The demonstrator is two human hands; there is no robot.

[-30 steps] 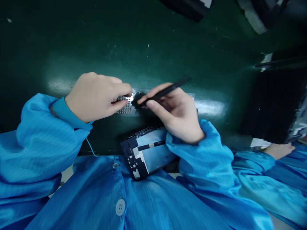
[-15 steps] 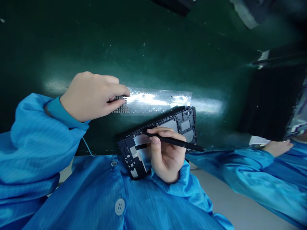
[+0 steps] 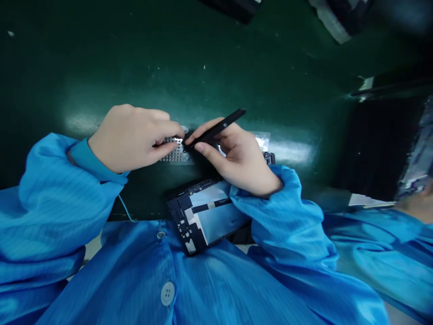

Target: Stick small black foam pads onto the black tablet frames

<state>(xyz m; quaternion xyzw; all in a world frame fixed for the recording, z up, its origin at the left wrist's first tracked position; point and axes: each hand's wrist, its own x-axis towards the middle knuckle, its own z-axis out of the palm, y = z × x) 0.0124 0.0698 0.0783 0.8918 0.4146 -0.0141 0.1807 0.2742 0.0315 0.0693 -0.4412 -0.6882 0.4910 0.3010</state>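
Note:
My left hand [image 3: 130,137] pinches the clear sheet of small square pads [image 3: 174,156] near its left end, thumb and forefinger closed on it. In my right hand [image 3: 241,155] is a pair of black tweezers [image 3: 221,128], held like a pen, with the tips at the pads beside my left fingertips. Part of the sheet lies hidden beneath my right hand. Below my hands, an opened tablet-like device [image 3: 219,221] rests at a tilt against the table edge and my blue coat. Its inside faces up, and my right sleeve covers its right part.
The dark green table [image 3: 142,81] spreads out ahead. A large black panel [image 3: 368,149] lies to the right, near a co-worker's hand [image 3: 417,205] and blue sleeve [image 3: 375,230]. Dark objects [image 3: 237,9] sit along the far edge.
My right hand has moved up and left with the tweezers, from over the device to the sheet's pads. My left hand stays at the sheet. The co-worker's hand has shifted right.

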